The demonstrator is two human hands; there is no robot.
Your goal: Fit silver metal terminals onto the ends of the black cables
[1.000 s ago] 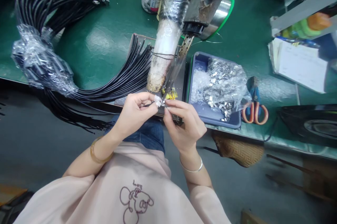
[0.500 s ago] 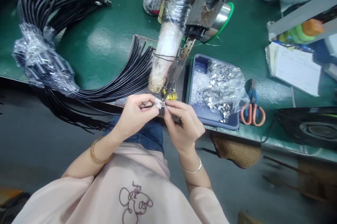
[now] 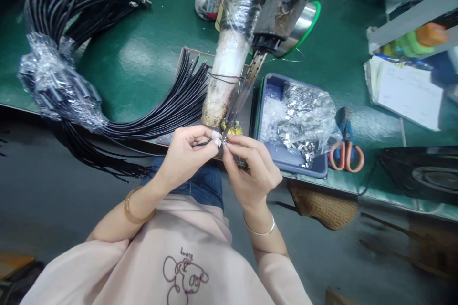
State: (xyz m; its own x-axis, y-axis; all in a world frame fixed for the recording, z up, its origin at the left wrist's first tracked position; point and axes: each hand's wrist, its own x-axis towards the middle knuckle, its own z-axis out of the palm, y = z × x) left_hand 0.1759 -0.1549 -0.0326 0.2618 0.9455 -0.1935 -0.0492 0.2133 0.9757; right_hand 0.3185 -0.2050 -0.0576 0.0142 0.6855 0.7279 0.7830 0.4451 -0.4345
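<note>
My left hand is closed in a pinch on a thin black cable close to its end, with a white wrap on one fingertip. Opposite it, my right hand pinches a tiny silvery metal piece at the cable's end; the fingertips partly hide it. Just above both hands, the tip of a soldering iron points down toward the joint. Beside the iron hangs a hose wrapped in plastic film. Something yellow lies behind the fingertips.
Left lies a bundle of black cables, partly wrapped in clear film. On the right are a blue tray with a bag of small metal parts, orange-handled scissors and papers. A solder spool stands behind the iron.
My right hand has shifted slightly right and the metal piece sits a little closer under the iron's tip. My left hand keeps its pinch on the cable, nearly unmoved.
</note>
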